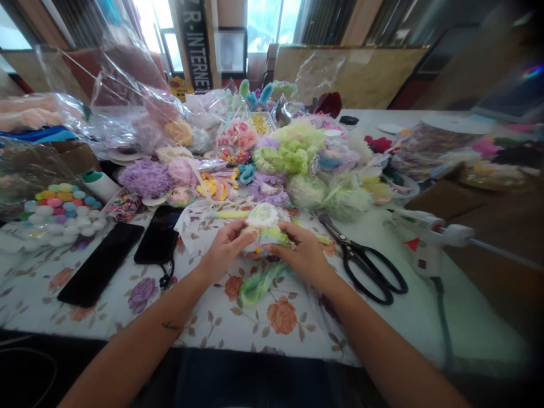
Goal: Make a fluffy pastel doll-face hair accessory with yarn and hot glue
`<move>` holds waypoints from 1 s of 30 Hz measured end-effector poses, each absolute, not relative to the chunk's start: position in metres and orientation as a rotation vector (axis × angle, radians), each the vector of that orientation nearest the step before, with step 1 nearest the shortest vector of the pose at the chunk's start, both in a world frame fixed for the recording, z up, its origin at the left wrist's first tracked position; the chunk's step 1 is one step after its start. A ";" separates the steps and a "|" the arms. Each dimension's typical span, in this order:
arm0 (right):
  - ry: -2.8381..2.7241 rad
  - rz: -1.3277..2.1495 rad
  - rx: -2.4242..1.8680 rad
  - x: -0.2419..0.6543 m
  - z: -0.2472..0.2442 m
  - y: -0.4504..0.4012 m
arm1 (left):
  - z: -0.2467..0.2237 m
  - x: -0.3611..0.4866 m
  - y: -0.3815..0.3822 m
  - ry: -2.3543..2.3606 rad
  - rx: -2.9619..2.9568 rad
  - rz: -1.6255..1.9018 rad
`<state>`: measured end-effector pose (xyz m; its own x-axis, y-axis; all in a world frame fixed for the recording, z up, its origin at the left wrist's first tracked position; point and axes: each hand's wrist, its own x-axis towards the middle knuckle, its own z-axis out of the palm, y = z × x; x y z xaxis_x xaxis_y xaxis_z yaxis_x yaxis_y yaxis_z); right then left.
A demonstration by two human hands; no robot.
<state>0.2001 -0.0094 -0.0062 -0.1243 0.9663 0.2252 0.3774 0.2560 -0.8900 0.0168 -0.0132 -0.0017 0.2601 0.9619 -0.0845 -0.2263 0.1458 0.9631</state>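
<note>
Forearms (168, 324) converging, fingers (284, 249) curled inward

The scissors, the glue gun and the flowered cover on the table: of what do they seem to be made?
Scissors: blades probably metal, from their dull grey sheen; black handles, plastic or coated metal, I cannot tell.
Glue gun: likely hard plastic, by its smooth, whitish moulded body.
Flowered cover: probably matte printed cloth, by slight folds; thin plastic is possible.
</note>
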 end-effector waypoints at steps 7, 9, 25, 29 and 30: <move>-1.676 0.862 -1.210 0.199 -0.002 -0.012 | -0.002 0.015 -0.013 0.916 1.049 1.043; -1.680 0.863 -1.184 0.198 -0.002 -0.012 | -0.002 0.015 -0.014 0.920 1.051 1.044; -1.673 0.845 -1.126 0.198 -0.012 -0.010 | 0.002 0.015 -0.013 0.941 1.011 1.026; -1.651 0.865 -1.171 0.199 -0.009 -0.009 | 0.002 0.014 -0.012 0.833 0.960 1.028; -1.651 0.870 -1.182 0.199 -0.009 -0.009 | 0.002 0.013 -0.012 0.812 0.959 1.028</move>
<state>0.1988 -0.0086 -0.0089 -0.1391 0.9544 0.2642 0.3216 0.2959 -0.8994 0.0134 -0.0121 0.0016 0.3147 0.9433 -0.1059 -0.3214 0.2108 0.9232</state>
